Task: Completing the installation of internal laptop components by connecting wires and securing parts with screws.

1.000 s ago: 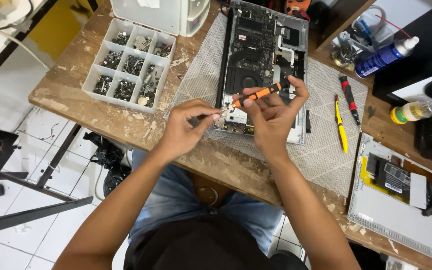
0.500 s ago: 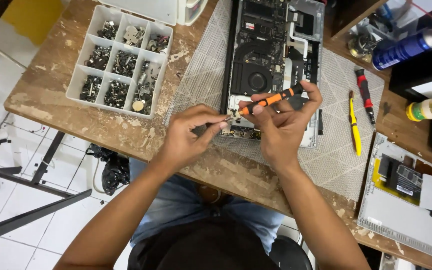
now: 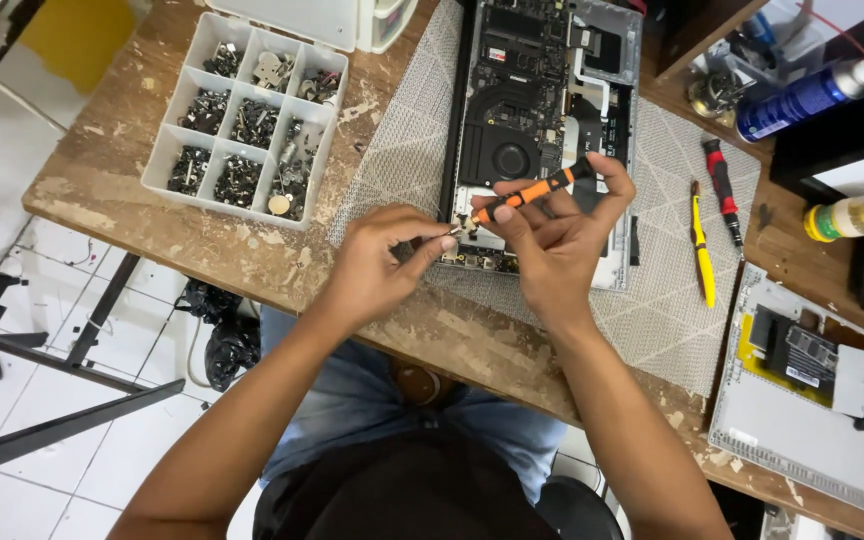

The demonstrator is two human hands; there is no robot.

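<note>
1. Wooden workbench (image 3: 252, 260) holds one grey mat (image 3: 652, 300) and one opened laptop (image 3: 542, 110).
2. Right hand (image 3: 562, 240) grips one orange screwdriver (image 3: 532, 192) above the laptop.
3. Left hand (image 3: 382, 265) pinches its tip.
4. One screw tray (image 3: 247, 120), nine boxes.

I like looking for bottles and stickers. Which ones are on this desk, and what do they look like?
Spray can: top right, lying tilted, blue, white cap.
Small bottle: right edge, lying down, clear, green cap.
Label: white sticker on dark part, lower right.
No screens lit.
</note>
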